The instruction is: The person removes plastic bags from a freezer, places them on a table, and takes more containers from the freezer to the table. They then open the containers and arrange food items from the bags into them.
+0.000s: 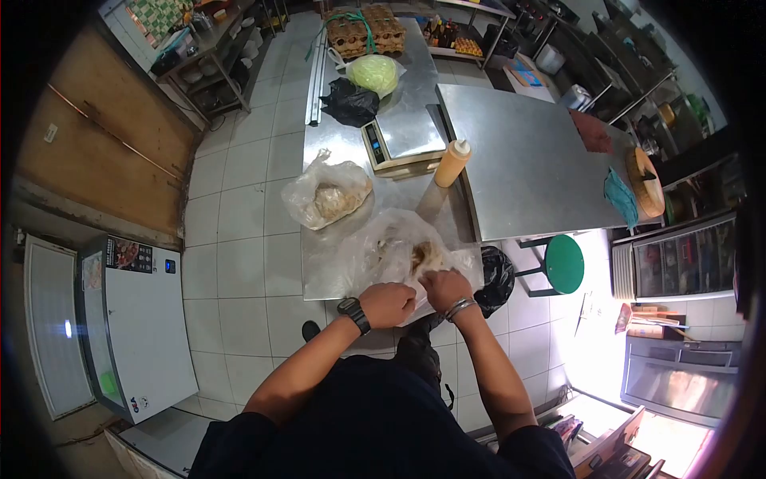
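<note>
Near the front edge of the steel table (319,275), both hands grip the near side of a clear plastic bag (367,247) with something brownish inside. My left hand (388,305), below a black wristwatch, is closed on the bag's edge. Beside it, my right hand (447,289), with metal bangles at the wrist, is closed on the same bag. Further up the table lies a second clear plastic bag (339,199) with pale brown contents. A squeeze bottle (452,165) of orange sauce stands upright beyond the bag in my hands.
A digital scale (407,132) sits behind the bottle. Past it are a black plastic bag (349,102), a bagged cabbage (374,76) and stacked egg trays (367,32). A green stool (564,263) stands at right, below a second steel table (527,160). A white chest freezer (148,319) is at left.
</note>
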Motion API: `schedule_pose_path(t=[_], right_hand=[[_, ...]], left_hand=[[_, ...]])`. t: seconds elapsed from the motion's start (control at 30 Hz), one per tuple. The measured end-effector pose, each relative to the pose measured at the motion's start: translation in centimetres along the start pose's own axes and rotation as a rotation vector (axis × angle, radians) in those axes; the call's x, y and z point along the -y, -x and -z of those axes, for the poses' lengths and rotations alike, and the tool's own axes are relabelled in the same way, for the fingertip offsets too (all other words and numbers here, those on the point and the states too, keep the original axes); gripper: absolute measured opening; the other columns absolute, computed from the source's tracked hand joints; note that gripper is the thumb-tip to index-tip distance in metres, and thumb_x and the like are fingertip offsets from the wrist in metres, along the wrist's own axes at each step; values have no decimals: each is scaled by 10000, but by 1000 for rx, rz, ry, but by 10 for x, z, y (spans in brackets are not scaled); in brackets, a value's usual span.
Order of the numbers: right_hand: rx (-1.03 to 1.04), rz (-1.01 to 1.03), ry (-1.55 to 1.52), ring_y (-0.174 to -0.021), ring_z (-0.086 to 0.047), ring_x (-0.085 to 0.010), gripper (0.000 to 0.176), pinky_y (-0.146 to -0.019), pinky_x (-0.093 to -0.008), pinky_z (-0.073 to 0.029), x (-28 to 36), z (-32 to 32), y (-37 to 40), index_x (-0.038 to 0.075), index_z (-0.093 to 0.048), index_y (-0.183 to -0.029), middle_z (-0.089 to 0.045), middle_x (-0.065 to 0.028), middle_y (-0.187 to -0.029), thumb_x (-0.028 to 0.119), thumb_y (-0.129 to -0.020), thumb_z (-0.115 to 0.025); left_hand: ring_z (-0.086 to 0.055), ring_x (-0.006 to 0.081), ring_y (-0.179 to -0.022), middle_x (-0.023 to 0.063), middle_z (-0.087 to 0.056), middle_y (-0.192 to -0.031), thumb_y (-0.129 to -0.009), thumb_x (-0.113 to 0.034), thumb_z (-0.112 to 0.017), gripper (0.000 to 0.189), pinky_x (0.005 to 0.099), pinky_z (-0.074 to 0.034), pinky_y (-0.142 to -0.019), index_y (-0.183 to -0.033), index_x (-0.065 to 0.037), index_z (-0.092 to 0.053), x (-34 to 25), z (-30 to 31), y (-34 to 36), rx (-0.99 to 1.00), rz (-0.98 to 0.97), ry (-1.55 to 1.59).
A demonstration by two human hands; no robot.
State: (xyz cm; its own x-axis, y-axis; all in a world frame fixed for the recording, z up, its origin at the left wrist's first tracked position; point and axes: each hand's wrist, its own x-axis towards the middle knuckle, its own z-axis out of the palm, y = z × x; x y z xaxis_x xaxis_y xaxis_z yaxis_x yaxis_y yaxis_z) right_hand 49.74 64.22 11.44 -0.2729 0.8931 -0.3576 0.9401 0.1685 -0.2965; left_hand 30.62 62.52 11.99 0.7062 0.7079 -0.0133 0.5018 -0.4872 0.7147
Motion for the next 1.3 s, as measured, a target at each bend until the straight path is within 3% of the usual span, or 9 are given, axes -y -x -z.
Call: schedule_pose_path(t=[0.07, 0.23, 0.33, 0.57, 0.63, 0.77, 1.03, 1.2, 1.3], right_hand=[[10, -30, -48, -948, -660, -358, 392, -881, -470, -490, -13, -16, -3, 117, -718, -1043, -711, -154, -906, 448, -927, -543], [107, -226, 40, -995, -655, -362, 464, -841, -451, -528, 1, -8, -14, 92, -721, -1018, -699, -178, -930, 518, -876, -603], [-17, -115, 80, -1012, -647, -371, 349, -832, -447, -536, -19, -32, -26, 77, -706, -1013, -678, -185, -971, 365, -818, -689], [-156, -144, -50, -999, -638, -396, 319, -870, -457, -528, -24, -26, -25, 67, -669, -1021, -663, -214, -989, 82, -707, -621], [-102, -79, -15, -1003, -640, -388, 306, -882, -448, -526, -53, -45, -44, 65, -675, -991, -671, -225, -994, 58, -693, -605], [-255, -70, -167, -952, -666, -365, 427, -863, -436, -533, -47, -15, -39, 57, -693, -1071, -688, -230, -980, -11, -669, -568], [-477, 77, -245, -849, -665, -365, 517, -781, -443, -536, -15, 74, 12, 28, -681, -1106, -676, -202, -870, -76, -623, -530], [-486, 103, -179, -915, -641, -390, 541, -824, -459, -520, -11, 64, 25, 8, -636, -1143, -639, -237, -1033, -107, -631, -502], [-258, 95, -94, -937, -628, -417, 547, -858, -470, -511, -19, 40, 3, 1, -597, -1182, -599, -264, -1140, -106, -657, -489]], left_hand=[[-633, 409, -815, 186, -667, -812, -873, -198, -549, 171, 513, -489, -738, -861, -57, -644, -6, 0, -2, -46, 412, -24], [-660, 402, -851, 220, -681, -854, -830, -158, -538, 230, 516, -509, -769, -997, -70, -669, 42, -14, -15, 21, 475, -69], [-675, 366, -970, 225, -692, -1025, -702, -201, -694, 610, 458, -512, -927, -1300, -140, -595, 60, -16, -27, 265, 595, -173], [-562, 354, -1194, 189, -641, -1209, -768, -311, -694, 541, 468, -359, -1103, -1266, -121, -605, 61, -15, -33, -26, 138, -717], [-506, 353, -1254, 154, -633, -1236, -801, -321, -668, 448, 463, -371, -1087, -1201, -122, -647, 68, -18, -53, 58, 443, -264], [-502, 356, -1242, 151, -640, -1211, -808, -247, -642, 377, 464, -385, -1061, -1155, -104, -669, 93, -17, -62, -114, 593, -44], [-535, 351, -1184, 145, -641, -1192, -777, -86, -583, 369, 450, -417, -1029, -1139, -88, -654, 20, 12, -36, -687, 362, 60], [-474, 375, -1250, 199, -571, -1280, -743, -18, -599, 516, 464, -412, -1037, -1249, -113, -580, 11, 6, -9, -582, 412, -7], [-482, 382, -1241, 193, -572, -1276, -731, -7, -589, 513, 469, -423, -1025, -1238, -86, -582, 41, -2, -12, -535, 430, 6]])
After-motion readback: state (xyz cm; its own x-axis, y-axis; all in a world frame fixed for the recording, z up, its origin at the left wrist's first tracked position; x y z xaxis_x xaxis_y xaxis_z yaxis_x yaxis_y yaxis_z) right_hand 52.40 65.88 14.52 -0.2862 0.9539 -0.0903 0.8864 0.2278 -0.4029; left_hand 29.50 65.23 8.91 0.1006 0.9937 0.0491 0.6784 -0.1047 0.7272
